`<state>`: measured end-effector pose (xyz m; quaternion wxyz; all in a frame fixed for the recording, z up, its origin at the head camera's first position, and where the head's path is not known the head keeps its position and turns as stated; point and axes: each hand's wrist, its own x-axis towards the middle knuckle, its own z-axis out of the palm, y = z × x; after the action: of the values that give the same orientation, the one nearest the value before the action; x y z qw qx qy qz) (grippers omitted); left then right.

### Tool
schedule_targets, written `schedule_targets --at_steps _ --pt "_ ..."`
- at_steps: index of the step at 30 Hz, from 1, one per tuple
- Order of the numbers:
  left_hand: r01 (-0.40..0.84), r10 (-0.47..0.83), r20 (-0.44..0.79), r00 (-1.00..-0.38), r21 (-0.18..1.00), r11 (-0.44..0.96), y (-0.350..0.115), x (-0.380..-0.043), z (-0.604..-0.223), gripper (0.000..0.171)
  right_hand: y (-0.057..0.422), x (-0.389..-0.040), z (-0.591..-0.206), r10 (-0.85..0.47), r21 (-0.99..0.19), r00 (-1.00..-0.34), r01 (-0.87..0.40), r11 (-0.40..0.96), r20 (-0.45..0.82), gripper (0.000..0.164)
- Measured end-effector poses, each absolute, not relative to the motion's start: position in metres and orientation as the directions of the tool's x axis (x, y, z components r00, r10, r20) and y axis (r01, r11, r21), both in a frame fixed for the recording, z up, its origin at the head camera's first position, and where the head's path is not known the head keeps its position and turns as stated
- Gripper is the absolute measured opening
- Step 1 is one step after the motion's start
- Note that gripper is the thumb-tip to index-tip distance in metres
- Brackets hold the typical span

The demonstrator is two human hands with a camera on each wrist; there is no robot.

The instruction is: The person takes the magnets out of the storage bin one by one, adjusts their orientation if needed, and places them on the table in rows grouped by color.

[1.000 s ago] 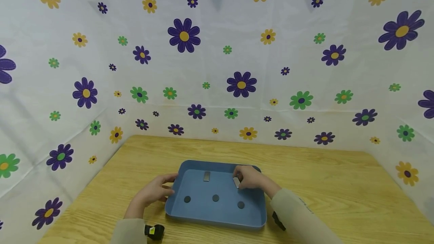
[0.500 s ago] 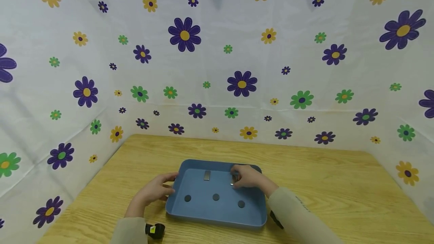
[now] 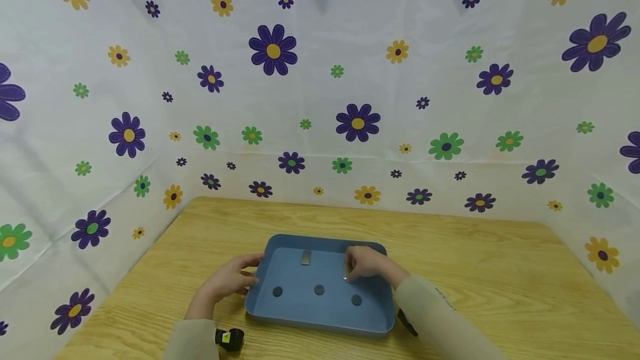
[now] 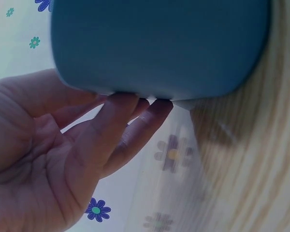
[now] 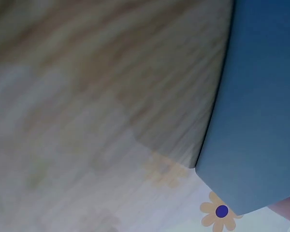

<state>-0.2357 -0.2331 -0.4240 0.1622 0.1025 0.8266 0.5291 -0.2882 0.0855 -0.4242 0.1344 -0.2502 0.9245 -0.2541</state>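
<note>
Left hand [image 3: 229,281], fingers spread, touches the blue tray [image 3: 310,313] at nine o'clock; right hand [image 3: 367,263] pinches a metal piece [image 3: 345,278] at two o'clock.

Both sleeves [image 3: 191,340] are beige, the right dark-lettered; a black wrist device [image 3: 236,340] has a yellow label [image 3: 226,338].

Worktop [image 3: 475,271]: yellowish wood grain
Sheet [image 3: 310,93]: white, creased, around 3 sides of the worktop
Flowers [image 3: 273,51]: purple, green, yellow prints
</note>
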Motion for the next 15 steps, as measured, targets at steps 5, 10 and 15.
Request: schedule_targets --at_steps 5,10,15 --pt "-0.004 0.332 -0.16 -0.93 0.905 0.426 -0.2324 -0.2354 -0.424 0.055 0.088 -0.2869 -0.4235 -0.57 -0.575 -0.814 -0.416 0.705 -0.109 0.031" --pt "-0.007 0.327 -0.161 -0.931 0.905 0.425 -0.2323 -0.2353 -0.4244 0.055 0.089 -0.2854 -0.4229 -0.559 -0.584 -0.823 -0.407 0.702 -0.098 0.033" --pt "-0.013 0.325 -0.164 -0.931 0.907 0.42 -0.2321 -0.2353 -0.4249 0.055 0.0924 -0.2838 -0.4216 -0.56 -0.601 -0.826 -0.416 0.682 -0.063 0.032"
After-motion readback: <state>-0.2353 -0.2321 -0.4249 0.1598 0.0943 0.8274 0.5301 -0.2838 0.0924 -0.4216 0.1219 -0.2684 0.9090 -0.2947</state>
